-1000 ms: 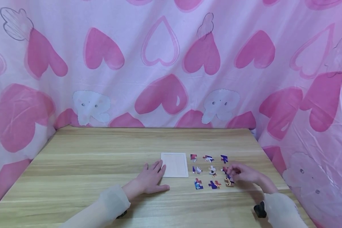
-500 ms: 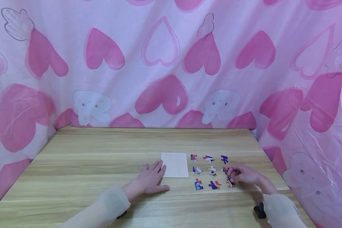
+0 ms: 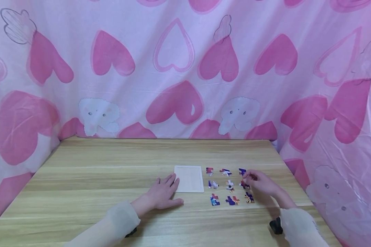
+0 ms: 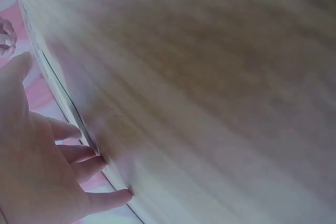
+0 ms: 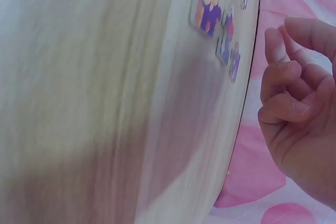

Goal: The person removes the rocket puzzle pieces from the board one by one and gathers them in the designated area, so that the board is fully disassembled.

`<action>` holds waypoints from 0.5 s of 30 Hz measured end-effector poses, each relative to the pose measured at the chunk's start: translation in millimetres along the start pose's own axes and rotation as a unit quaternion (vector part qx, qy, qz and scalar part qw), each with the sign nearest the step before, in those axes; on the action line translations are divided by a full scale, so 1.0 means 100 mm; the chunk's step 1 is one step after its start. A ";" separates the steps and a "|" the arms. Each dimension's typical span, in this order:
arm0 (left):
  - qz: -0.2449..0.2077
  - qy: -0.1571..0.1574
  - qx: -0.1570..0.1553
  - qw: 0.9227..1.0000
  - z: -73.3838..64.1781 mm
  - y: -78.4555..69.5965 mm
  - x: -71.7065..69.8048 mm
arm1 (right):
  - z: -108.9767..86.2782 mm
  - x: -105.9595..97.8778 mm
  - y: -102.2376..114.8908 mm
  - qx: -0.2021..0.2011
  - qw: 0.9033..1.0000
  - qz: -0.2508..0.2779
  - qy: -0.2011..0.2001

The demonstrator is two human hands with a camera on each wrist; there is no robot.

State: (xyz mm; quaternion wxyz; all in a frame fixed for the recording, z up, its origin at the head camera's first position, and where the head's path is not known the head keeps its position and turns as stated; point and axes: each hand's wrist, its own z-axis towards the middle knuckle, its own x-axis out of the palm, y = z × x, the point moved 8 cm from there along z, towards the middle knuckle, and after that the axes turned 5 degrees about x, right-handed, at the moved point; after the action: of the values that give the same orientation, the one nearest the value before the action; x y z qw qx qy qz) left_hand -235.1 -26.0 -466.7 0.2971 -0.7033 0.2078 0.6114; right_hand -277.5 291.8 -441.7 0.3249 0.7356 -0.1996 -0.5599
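A white square puzzle tray [image 3: 189, 179] lies flat on the wooden table. My left hand [image 3: 161, 194] rests at its left side, fingers spread and straight, the fingertips on the tray's edge. Right of the tray, puzzle pieces lie in rows and columns. Over the right-hand column hovers my right hand [image 3: 263, 184], its fingers loosely bent, with nothing seen between thumb and fingertips in the right wrist view. Nearest to it are a dark blue piece [image 3: 242, 171] and a red and purple piece [image 3: 245, 185]. Below these lies a purple and orange piece [image 3: 249, 198].
Several other pieces, such as a white one with a black spot [image 3: 230, 186] and a red and blue one [image 3: 214, 200], lie between the tray and my right hand. A pink heart-patterned curtain [image 3: 173, 103] borders the table [image 3: 111, 161] at the back and sides.
My right hand has moved away from the lower right piece, upward along the right column. That piece now lies fully uncovered, slightly turned. My left hand has stayed put.
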 end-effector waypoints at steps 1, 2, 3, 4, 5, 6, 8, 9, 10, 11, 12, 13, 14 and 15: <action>-0.005 0.000 -0.001 1.000 0.00 0.01 0.00 | 0.01 -0.01 0.01 0.004 1.000 0.000 -0.008; -0.010 -0.001 -0.002 1.000 0.00 0.01 0.00 | 0.02 -0.01 0.02 0.007 1.000 -0.004 -0.013; -0.016 -0.003 -0.002 1.000 0.00 0.02 0.00 | 0.04 0.00 0.03 0.009 1.000 -0.006 -0.016; -0.020 -0.005 -0.002 1.000 0.00 0.02 0.00 | 0.05 0.00 0.05 0.010 1.000 -0.008 -0.016; -0.022 -0.008 -0.002 1.000 0.00 0.03 0.01 | 0.07 0.01 0.06 0.013 1.000 -0.008 -0.018; -0.024 -0.011 -0.001 1.000 -0.01 0.04 0.01 | 0.08 0.02 0.07 0.011 1.000 -0.008 -0.017; -0.037 -0.019 0.000 0.999 -0.02 0.04 -0.01 | 0.11 0.05 0.11 0.001 1.000 -0.010 -0.016; -0.047 -0.023 0.000 0.999 -0.02 0.05 -0.02 | 0.12 0.06 0.13 -0.003 1.000 -0.009 -0.017; -0.050 -0.030 0.001 0.998 -0.03 0.07 -0.03 | 0.14 0.06 0.15 -0.008 1.000 -0.009 -0.017; -0.051 -0.036 0.001 0.998 -0.03 0.09 -0.05 | 0.15 0.06 0.18 -0.018 1.000 -0.010 -0.020; -0.056 -0.042 0.001 0.998 -0.04 0.11 -0.08 | 0.16 0.06 0.21 -0.027 0.999 -0.012 -0.022; -0.055 -0.050 0.000 0.997 -0.05 0.15 -0.10 | 0.16 0.05 0.24 -0.032 0.999 -0.019 -0.027; -0.051 -0.059 0.000 0.997 -0.06 0.19 -0.14 | 0.17 0.04 0.26 -0.038 0.998 -0.026 -0.033; -0.042 -0.067 -0.001 0.997 -0.07 0.24 -0.17 | 0.17 0.03 0.29 -0.046 0.998 -0.036 -0.040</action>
State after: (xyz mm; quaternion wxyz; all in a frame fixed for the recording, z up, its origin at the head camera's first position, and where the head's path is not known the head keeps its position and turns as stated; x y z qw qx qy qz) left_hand -248.1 -49.9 -452.9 0.3349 -0.6694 0.1573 0.6442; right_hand -290.8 265.4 -426.0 0.3298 0.7036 -0.1603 -0.6086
